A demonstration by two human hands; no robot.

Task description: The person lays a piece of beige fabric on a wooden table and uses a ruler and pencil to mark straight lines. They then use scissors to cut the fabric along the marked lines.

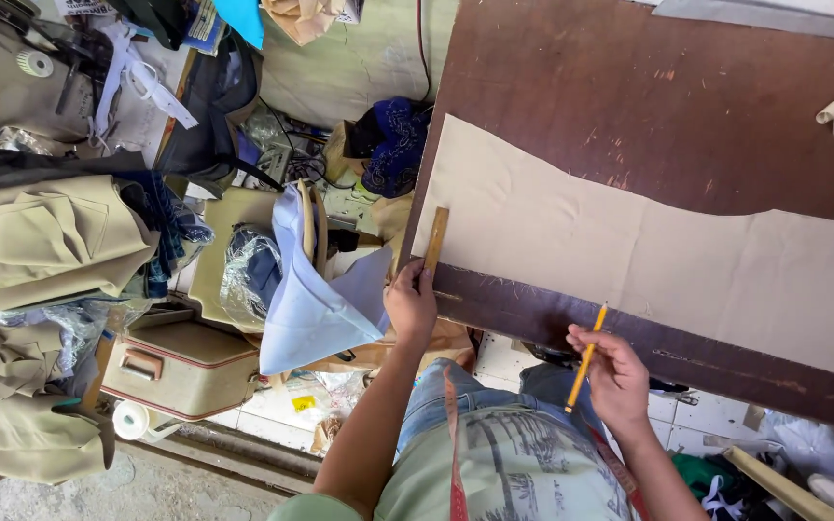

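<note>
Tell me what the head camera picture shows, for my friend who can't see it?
A person's left hand presses a wooden ruler on beige cloth spread over a brown table. Their right hand holds a yellow pencil near the table's edge.

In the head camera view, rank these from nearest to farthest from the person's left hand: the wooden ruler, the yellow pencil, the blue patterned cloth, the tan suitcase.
From the left hand:
1. wooden ruler, under its fingers at the fabric's edge.
2. yellow pencil, in the right hand.
3. blue patterned cloth, beyond the table's corner.
4. tan suitcase, down on the floor side.
</note>
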